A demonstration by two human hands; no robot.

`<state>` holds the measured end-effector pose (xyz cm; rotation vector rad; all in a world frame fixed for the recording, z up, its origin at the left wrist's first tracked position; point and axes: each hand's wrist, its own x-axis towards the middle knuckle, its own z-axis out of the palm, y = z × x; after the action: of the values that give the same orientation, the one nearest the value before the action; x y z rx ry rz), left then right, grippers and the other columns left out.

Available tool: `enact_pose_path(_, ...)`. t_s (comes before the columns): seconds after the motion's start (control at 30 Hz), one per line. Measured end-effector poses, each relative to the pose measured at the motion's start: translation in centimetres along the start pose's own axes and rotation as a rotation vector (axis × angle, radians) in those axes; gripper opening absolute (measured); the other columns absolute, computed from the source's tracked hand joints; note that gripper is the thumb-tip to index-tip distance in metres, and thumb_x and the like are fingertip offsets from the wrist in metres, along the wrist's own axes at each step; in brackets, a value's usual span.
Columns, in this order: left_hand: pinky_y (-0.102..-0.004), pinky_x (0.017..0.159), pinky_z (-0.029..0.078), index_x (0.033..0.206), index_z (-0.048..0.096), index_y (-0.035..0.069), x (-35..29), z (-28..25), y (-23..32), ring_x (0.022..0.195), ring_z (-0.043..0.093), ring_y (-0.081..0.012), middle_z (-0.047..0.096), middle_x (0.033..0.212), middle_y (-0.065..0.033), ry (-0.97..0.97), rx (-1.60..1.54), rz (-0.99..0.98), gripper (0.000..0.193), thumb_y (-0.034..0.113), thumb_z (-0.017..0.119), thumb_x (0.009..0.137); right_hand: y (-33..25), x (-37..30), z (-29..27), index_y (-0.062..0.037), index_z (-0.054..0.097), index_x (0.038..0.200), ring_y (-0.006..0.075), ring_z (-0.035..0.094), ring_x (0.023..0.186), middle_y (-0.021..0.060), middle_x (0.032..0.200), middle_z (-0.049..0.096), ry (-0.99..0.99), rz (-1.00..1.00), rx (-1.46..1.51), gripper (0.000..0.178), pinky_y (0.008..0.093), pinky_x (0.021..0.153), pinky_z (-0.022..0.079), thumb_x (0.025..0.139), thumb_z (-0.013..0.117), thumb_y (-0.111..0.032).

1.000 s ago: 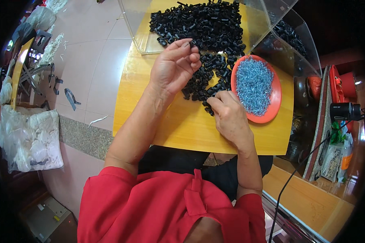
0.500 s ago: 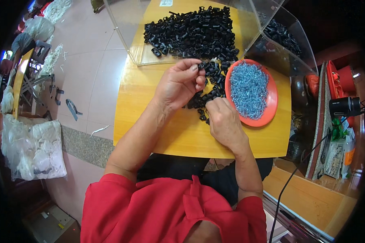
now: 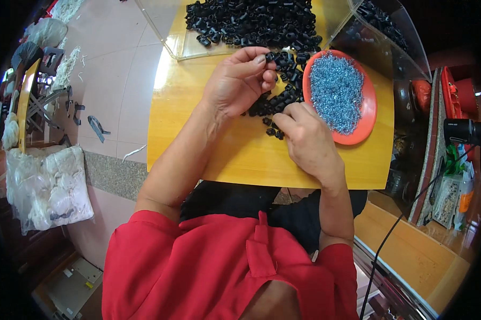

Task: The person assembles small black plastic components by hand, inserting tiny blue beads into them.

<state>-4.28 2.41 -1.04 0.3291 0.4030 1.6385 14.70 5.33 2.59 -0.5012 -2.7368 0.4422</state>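
Observation:
My left hand is raised over the table, pinching a small black plastic part between thumb and forefinger, the other fingers curled. Lower and to the right, my right hand has its fingers bent and drawn together; the tips are hidden, so I cannot tell what is in them. It lies between a few loose black parts and an orange-red oval plate. Small shiny blue-silver metal pieces, perhaps screws, fill the plate. A trail of black parts runs between my hands.
Beyond my hands, a large heap of black parts lies inside a clear-walled box on the yellow table. Packed white bundles rest at the left. A black cable hangs at the right.
The whole view has shifted, so the table sits higher in the picture. My right hand has moved slightly right, away from the few loose parts. The left hand keeps its pinch.

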Motion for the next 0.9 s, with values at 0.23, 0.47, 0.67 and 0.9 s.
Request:
enact_pose_path(0.23,-0.0302,0.064,0.046,0.101,0.056,0.003,0.0,0.2,-0.3,0.072,0.058,-0.0169,0.061,0.086,-0.0107,0.03,0.015,-0.021,0.014,0.005,0.057,0.087,-0.1,0.2,0.5,-0.0014,0.06,0.086,0.0278,0.054,0.078,0.0112,0.08,0.054,-0.016,0.014,-0.045,0.017,0.0369,0.067,0.046,0.069,0.06,0.002)
enact_pose_path(0.47,-0.0304,0.064,0.046,0.1,0.056,0.004,-0.2,0.2,-0.3,0.072,0.058,-0.017,0.061,0.087,-0.0111,0.015,-0.001,-0.029,0.013,0.004,0.057,0.087,-0.8,0.3,1.5,-0.0023,0.055,0.072,0.0277,0.054,0.08,0.0112,0.078,0.054,-0.028,-0.005,-0.06,0.005,0.0374,0.068,0.047,0.07,0.058,-0.004)
enact_pose_path(0.67,-0.0304,0.062,0.047,0.1,0.056,0.003,-0.3,0.5,-0.5,0.071,0.059,-0.0178,0.061,0.086,-0.0117,0.003,0.02,-0.05,0.013,0.004,0.056,0.087,-0.8,0.5,1.7,-0.0017,0.054,0.075,0.0285,0.053,0.083,0.0135,0.08,0.053,-0.038,0.02,-0.108,0.008,0.0383,0.069,0.046,0.07,0.059,-0.005)
enact_pose_path(0.9,-0.0291,0.064,0.046,0.102,0.056,0.004,-0.9,0.9,-1.7,0.071,0.058,-0.0183,0.062,0.088,-0.0123,-0.059,0.067,-0.141,0.019,0.007,0.061,0.085,1.0,0.0,-2.1,0.0031,0.059,0.085,0.023,0.056,0.071,0.0122,0.079,0.055,0.272,0.292,0.458,0.01,0.0297,0.064,0.045,0.075,0.06,0.002)
